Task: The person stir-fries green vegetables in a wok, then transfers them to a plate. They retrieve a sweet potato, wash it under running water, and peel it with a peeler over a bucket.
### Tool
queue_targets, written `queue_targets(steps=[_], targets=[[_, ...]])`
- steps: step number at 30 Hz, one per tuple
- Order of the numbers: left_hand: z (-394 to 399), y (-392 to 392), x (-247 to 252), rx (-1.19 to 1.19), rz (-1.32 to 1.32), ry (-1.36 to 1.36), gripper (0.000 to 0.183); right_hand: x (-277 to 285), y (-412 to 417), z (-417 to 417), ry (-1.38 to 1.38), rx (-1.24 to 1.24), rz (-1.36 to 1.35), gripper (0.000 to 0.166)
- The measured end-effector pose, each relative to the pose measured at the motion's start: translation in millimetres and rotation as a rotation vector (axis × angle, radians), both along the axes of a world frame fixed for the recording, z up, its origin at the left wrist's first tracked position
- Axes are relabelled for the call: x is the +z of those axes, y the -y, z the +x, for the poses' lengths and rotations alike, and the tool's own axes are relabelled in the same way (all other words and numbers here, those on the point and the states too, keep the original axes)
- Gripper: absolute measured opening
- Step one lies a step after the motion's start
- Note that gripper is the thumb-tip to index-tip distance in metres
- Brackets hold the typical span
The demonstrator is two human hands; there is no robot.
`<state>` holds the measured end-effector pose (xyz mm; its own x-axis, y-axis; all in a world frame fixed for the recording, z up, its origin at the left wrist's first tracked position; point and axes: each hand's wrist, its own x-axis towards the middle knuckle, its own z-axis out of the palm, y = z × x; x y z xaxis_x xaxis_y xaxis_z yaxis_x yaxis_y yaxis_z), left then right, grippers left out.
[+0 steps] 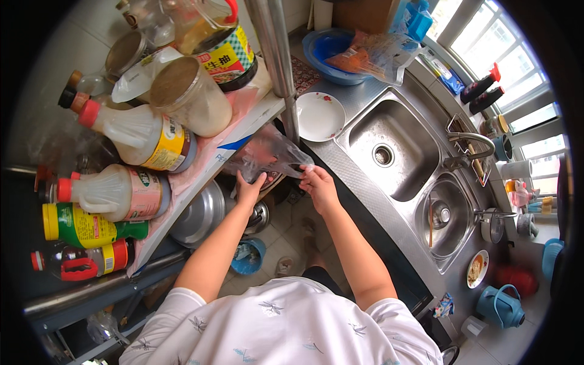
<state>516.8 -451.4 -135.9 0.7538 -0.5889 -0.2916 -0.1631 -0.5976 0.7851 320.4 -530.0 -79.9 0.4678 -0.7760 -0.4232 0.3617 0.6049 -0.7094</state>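
Note:
A clear plastic bag [285, 153] with something reddish inside stretches between my hands, below the edge of the condiment shelf. My right hand [317, 185] pinches the bag's gathered end between thumb and fingers. At the bag's lower left, my left hand [250, 186] grips its film with the thumb up; part of the fingers is hidden. Beneath the bag lies a round item whose rim shows only in part. A metal pot lid [203, 214] is to the left of my left hand. The white plate with red flowers [320, 117] rests on the steel counter beyond my right hand.
Bottles and jars crowd the shelf [196, 182] at left, beside a steel post [276, 50]. At right are a rectangular sink [394, 146] and a round sink [445, 216]. A blue basin [319, 50] stands at the back. A blue bin [248, 256] is on the floor.

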Motion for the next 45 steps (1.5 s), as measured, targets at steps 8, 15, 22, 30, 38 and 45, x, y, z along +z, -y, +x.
queue_targets(steps=[8, 15, 22, 30, 38, 45], targets=[[46, 15, 26, -0.151, -0.02, 0.75, 0.026, 1, 17, -14, 0.03, 0.015, -0.041, 0.021], [121, -22, 47, -0.268, -0.071, 0.594, 0.023, -4, 33, -14, 0.055, -0.032, -0.006, 0.013], [123, -34, 79, 0.347, -0.741, -0.826, 0.021, 32, 49, 3, 0.031, -0.041, -0.116, 0.015], [98, -48, 100, -0.184, -0.871, -1.36, 0.022, 55, 31, 6, 0.217, -0.01, -0.025, 0.032], [80, -48, 121, -0.009, -0.696, -1.192, 0.013, 59, 21, 5, 0.204, 0.076, -0.088, 0.07], [76, -52, 124, -0.139, -0.514, -1.062, 0.005, 50, 13, 9, -0.09, 0.05, -0.294, 0.077]])
